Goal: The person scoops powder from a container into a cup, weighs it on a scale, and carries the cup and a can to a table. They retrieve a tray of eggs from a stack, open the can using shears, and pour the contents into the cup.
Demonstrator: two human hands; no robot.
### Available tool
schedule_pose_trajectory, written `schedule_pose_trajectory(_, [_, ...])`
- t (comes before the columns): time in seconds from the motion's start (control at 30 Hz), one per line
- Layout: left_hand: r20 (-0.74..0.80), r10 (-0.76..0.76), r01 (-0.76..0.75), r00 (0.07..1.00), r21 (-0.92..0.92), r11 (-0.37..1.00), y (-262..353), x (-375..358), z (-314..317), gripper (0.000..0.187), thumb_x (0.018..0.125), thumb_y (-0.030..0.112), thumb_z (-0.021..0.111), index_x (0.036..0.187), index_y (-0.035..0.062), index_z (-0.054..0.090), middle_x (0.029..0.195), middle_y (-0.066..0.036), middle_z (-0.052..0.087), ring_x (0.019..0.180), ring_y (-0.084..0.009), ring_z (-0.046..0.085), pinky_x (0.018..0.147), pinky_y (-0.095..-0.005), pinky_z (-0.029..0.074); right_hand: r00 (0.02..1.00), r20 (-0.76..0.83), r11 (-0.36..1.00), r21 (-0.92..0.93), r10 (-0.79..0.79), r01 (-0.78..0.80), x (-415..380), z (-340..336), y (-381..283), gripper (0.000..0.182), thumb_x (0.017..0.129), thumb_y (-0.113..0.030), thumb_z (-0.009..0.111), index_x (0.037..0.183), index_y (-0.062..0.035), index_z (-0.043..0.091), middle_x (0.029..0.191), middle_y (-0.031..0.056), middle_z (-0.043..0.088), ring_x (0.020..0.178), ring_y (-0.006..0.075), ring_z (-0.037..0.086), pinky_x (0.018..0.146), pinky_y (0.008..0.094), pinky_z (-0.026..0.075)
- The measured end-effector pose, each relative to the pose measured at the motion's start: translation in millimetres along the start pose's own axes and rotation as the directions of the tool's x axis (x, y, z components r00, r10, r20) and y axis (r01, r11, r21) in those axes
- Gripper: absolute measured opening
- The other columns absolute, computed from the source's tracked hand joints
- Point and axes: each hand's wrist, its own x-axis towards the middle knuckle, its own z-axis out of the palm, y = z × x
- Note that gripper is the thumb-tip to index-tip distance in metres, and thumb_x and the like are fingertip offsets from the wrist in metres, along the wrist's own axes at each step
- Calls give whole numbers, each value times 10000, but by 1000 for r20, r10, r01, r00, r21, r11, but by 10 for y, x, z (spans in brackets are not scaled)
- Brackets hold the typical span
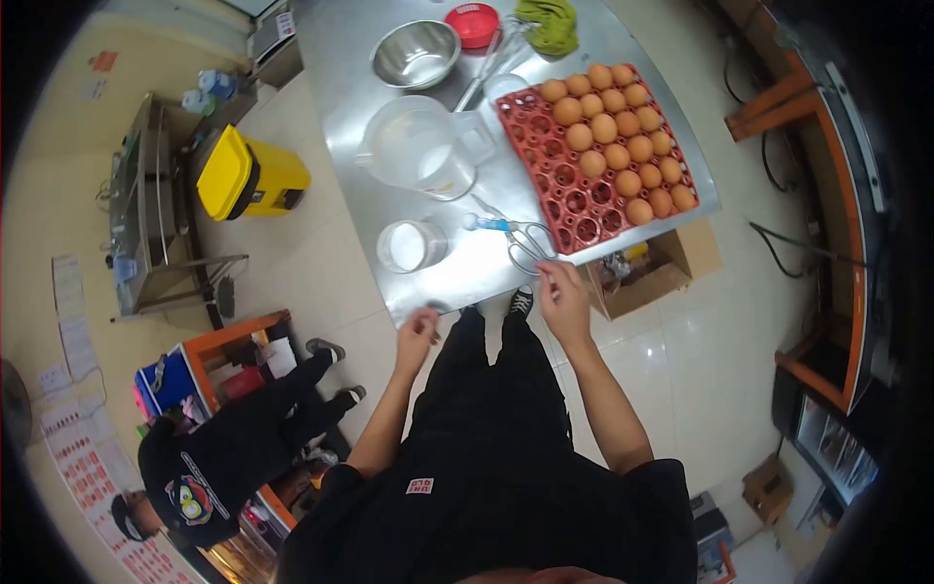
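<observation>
My right hand [564, 297] is at the table's front edge, its thumb and fingertips close together on the handle loops of metal scissors [528, 249]. The scissors lie by the corner of a red egg tray [576, 201]. A small blue-and-white item [489, 223] crosses near their blades. My left hand [417, 337] hangs in front of the table edge with loosely bent fingers and nothing visible in them. Nearest to it on the table stands a clear cup of white contents [407, 246]. Behind that is a translucent pitcher [413, 146] with something white inside.
Brown eggs [603, 127] fill the tray's right part. Farther back are a steel bowl [416, 54], a whisk [506, 47], a red bowl [473, 25] and a green cloth [548, 26]. A cardboard box [671, 263] sits below right. A person [229, 467] is at left, near a yellow bin [255, 175].
</observation>
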Motion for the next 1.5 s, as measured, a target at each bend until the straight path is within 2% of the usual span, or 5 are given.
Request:
schedule_pose_trajectory(0.23, [-323, 523, -496, 789, 169, 852, 667, 529, -184, 1060, 714, 211, 911, 1516, 69, 233, 1417, -176, 444, 1321, -292, 483, 1047, -417, 455, 985, 64, 896, -409, -162, 174, 791, 762, -16, 331, 932, -106, 602, 1261, -65, 607, 1268, 153, 571, 1015, 375, 671, 814, 488, 560])
schedule_pose_trajectory(0.9, [-180, 680, -674, 711, 105, 732, 872, 992, -267, 977, 549, 278, 974, 1354, 52, 468, 1290, -180, 581, 1203, -380, 582, 1004, -466, 489, 966, 158, 936, -257, -203, 239, 623, 823, -2039, 272, 851, -148, 780, 1082, -33, 693, 991, 127, 683, 685, 186, 624, 632, 288, 494])
schedule_pose_trajectory(1.1, [-75, 738, -721, 670, 169, 672, 845, 1041, -414, 958, 570, 270, 968, 1355, 32, 473, 1303, -189, 549, 1240, -352, 540, 1045, -436, 453, 948, -292, 991, -19, -131, 131, 1703, -76, -2015, 168, 988, -128, 606, 1098, -28, 684, 823, -3, 646, 728, 67, 561, 640, 230, 477])
schedule_pose_trajectory(1.23, [-8, 741, -737, 671, 95, 669, 817, 1136, -496, 929, 561, 276, 968, 1329, 35, 504, 1295, -182, 545, 1235, -346, 533, 1050, -432, 442, 920, -56, 830, -454, -389, 323, 3320, -214, -1152, 286, 961, -265, 647, 1097, -16, 683, 981, 156, 723, 892, 298, 690, 790, 365, 543])
schedule_pose_trajectory(1.5, [-52, 665, -665, 745, 1, 746, 1230, 833, -773, 954, 546, 227, 965, 1343, 32, 478, 1292, -135, 513, 1239, -297, 518, 1064, -410, 421, 888, 375, 398, -882, 266, 253, 4268, 680, -349, 867, 819, -492, 727, 1450, 15, 415, 1305, 339, 580, 1162, 490, 607, 977, 504, 513])
